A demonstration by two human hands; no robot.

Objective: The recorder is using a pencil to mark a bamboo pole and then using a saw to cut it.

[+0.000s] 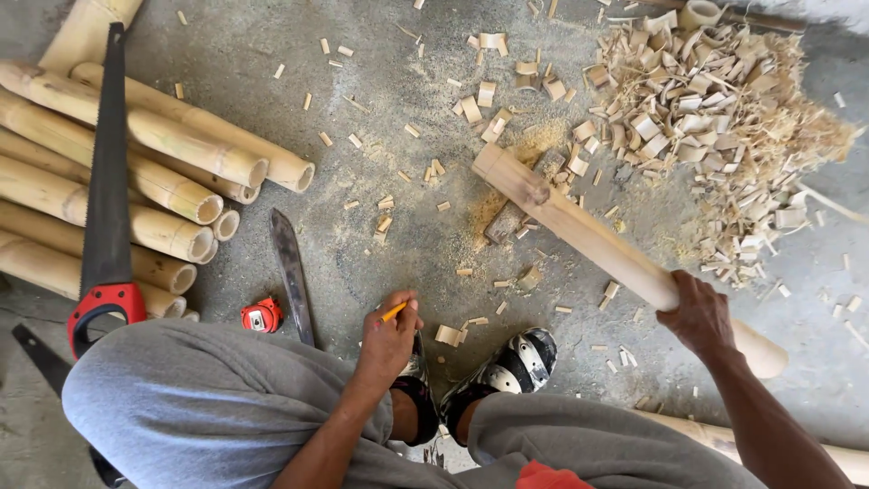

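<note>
My right hand point(699, 312) grips a pale bamboo pole point(579, 231) that slants from lower right up to a small wooden block point(505, 223) on the concrete floor. My left hand point(389, 340) holds a short orange pencil point(393, 312) between my knees, above my black-and-white shoes point(516, 362). Sawdust lies under the far end of the pole. Just left of my left hand lies a long dark knife blade point(291, 272), and beside it a red tape measure point(262, 316).
A stack of cut bamboo poles point(136, 181) lies at the left with a red-handled handsaw point(107, 199) resting on it. A heap of bamboo chips and shavings point(706, 118) fills the upper right. Another bamboo pole point(724, 439) lies near my right leg.
</note>
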